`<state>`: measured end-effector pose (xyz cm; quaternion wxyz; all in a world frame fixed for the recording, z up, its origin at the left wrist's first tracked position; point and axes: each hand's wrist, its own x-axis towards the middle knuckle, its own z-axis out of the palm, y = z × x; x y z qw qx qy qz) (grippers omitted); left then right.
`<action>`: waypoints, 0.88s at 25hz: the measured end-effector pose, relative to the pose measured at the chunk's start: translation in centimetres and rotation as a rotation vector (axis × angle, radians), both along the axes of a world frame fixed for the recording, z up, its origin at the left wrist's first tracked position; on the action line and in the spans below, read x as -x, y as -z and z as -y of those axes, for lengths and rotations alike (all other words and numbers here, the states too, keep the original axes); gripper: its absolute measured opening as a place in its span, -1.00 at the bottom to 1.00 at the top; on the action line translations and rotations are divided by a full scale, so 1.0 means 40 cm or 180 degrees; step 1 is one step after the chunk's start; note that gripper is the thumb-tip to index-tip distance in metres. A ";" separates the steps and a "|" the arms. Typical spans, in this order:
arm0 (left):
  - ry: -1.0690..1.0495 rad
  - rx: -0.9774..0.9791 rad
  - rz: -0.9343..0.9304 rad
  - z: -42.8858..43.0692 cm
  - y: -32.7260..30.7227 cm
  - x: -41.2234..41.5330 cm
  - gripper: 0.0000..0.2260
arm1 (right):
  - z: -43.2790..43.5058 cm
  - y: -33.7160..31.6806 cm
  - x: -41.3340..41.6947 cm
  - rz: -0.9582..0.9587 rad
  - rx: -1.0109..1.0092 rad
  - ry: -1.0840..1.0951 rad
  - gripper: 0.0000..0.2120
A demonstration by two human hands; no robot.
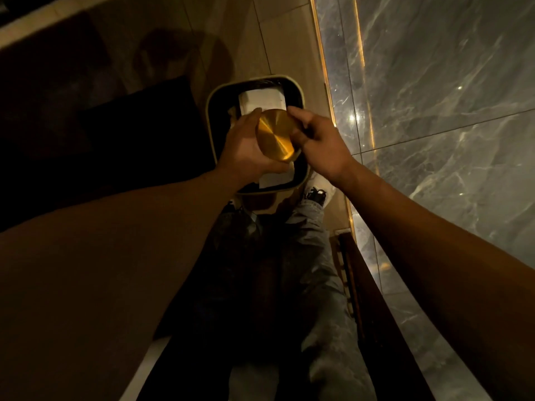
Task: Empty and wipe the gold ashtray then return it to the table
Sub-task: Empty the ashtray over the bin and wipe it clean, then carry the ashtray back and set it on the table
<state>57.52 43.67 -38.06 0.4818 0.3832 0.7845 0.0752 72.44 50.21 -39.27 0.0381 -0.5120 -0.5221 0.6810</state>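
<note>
Beige tiled floor point(278, 39) carried square waste bin point(301, 95), standing just ahead of your shoes point(317, 195); dark rug point(139, 134) lay left beside bin.

Left hand point(246, 146): centre frame, fingers curled in a grip, forearm extended from lower left.
Right hand point(318, 143): just right of the left hand, fingers loosely bent, forearm extended from lower right.
</note>
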 end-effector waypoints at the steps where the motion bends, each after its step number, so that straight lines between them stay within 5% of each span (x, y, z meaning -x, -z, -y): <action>1: -0.0195 0.0065 0.0124 -0.003 -0.005 -0.003 0.03 | -0.010 -0.007 -0.001 -0.0016 0.0150 0.0146 -0.60; 7: -0.1325 0.0223 0.0732 -0.048 -0.068 -0.046 -0.29 | -0.061 -0.056 -0.022 -0.0179 0.0389 0.0795 -0.76; 14: -0.2409 0.0397 0.1782 -0.097 -0.184 -0.038 -0.51 | -0.085 -0.163 -0.068 -0.0195 0.0249 0.0672 -0.66; 18: -0.2313 0.0529 0.1976 -0.105 -0.289 -0.035 -0.49 | -0.086 -0.271 -0.068 -0.0117 -0.0139 0.0624 -0.73; 22: -0.2148 -0.0058 0.1721 -0.095 -0.434 -0.051 -0.79 | -0.080 -0.398 -0.078 -0.0050 -0.0405 0.0644 -0.72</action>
